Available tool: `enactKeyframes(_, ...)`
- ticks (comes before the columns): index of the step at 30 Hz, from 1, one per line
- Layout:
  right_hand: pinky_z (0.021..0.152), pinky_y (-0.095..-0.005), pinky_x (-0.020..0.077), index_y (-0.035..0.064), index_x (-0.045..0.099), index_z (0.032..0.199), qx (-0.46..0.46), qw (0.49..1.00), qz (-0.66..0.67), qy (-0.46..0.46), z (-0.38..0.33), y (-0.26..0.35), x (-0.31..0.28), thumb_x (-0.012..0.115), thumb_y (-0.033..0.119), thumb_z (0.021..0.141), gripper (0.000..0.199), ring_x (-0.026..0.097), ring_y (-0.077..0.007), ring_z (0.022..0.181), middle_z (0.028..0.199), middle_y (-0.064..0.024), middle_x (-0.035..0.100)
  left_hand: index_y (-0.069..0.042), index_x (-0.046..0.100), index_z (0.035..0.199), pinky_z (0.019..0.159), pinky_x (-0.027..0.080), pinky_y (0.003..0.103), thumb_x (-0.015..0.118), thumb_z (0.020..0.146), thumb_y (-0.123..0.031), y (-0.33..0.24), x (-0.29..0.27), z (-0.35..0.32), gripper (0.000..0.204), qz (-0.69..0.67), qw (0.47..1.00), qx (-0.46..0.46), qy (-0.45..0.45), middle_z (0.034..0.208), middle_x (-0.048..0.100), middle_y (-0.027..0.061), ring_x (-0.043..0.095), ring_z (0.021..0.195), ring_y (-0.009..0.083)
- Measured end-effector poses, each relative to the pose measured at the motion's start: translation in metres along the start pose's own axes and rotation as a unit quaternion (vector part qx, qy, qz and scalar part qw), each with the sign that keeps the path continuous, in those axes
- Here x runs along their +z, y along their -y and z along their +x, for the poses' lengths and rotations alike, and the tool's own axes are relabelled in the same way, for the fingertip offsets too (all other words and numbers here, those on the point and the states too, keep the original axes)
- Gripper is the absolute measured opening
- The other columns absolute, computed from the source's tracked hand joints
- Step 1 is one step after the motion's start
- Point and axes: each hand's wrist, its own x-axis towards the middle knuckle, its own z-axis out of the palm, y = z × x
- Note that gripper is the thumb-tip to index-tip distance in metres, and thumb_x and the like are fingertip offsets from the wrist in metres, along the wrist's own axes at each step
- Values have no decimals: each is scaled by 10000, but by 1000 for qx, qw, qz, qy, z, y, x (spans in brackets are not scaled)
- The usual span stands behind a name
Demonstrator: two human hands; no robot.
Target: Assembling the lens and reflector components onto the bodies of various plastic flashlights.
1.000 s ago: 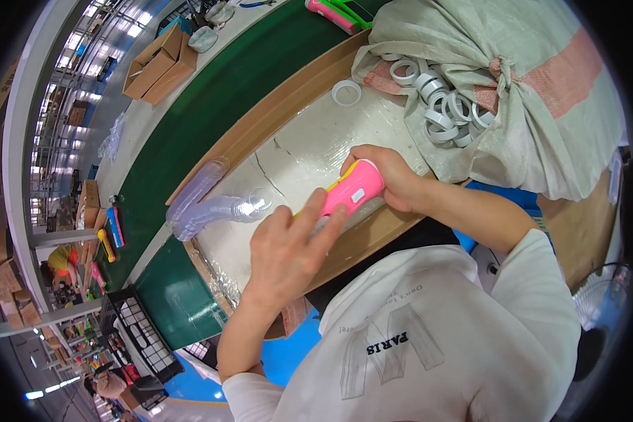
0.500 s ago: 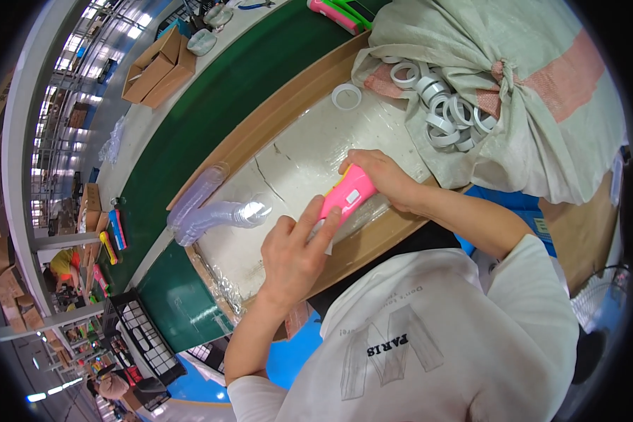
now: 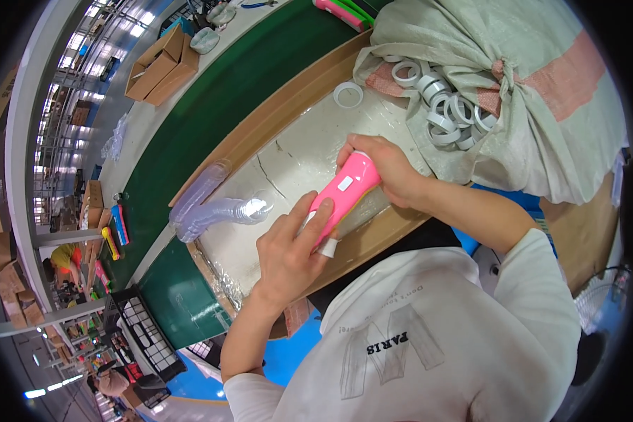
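A pink flashlight-shaped body is held slantwise between my two hands, above the flat cardboard tray. It has a small white switch-like patch on top and a yellow strip along its lower edge. My left hand grips the narrow lower end, thumb and fingers closed on it. A small white piece shows by those fingers; how it is attached is unclear. Around the wide upper end, my right hand is closed, its fingertips partly hidden behind the body.
White rings spill from a woven sack at the far right; one loose ring lies in the tray. Stacked clear plastic cups rest at its left. Beyond runs a green conveyor belt, with an open carton behind it.
The pink body has rolled in my hands, so its yellow strip now faces the lower side and its patch sits higher. The white piece by my left fingers shows more.
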Motion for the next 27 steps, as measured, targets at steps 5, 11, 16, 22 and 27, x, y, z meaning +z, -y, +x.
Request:
enactKeyframes(5,871,-297,440,46,581,1054,-62,992,-77,77,-10,30,4,406,356,978,364,579,-163,950,970,-89,603,-65,626,1143,727,543,328,769,710,-111,12,13,-15,458,-57,994,8,-88,1144,607,171,640,832,307)
enactKeyframes(11,993,-366,391,77,407,1323,-105,984,-14,140,-28,21,6,553,403,927,534,518,-204,1134,1151,-99,554,-19,419,1348,860,460,284,759,793,-156,-28,43,-42,665,-350,871,-307,-154,1169,547,99,550,1002,164)
enactKeyframes(16,966,-404,465,85,463,1211,-93,974,170,121,-34,8,21,640,227,873,407,579,-267,1089,1087,-130,583,-35,402,1314,792,464,260,765,744,-72,-57,56,-43,677,-462,812,-356,-27,1044,553,69,556,917,118)
enactKeyframes(22,951,-414,482,119,466,903,-75,933,313,162,-49,0,37,663,252,795,261,584,-288,1030,1004,-141,558,-32,411,1271,446,385,236,676,769,-101,-84,52,-57,572,-889,378,-256,43,760,505,63,497,533,127)
enactKeyframes(27,932,-383,488,136,457,806,-74,865,435,239,-58,2,38,692,280,765,279,590,-281,1019,980,-151,561,-20,400,1296,448,374,226,683,753,-157,-94,43,-62,628,-925,305,-217,66,753,518,76,499,535,127)
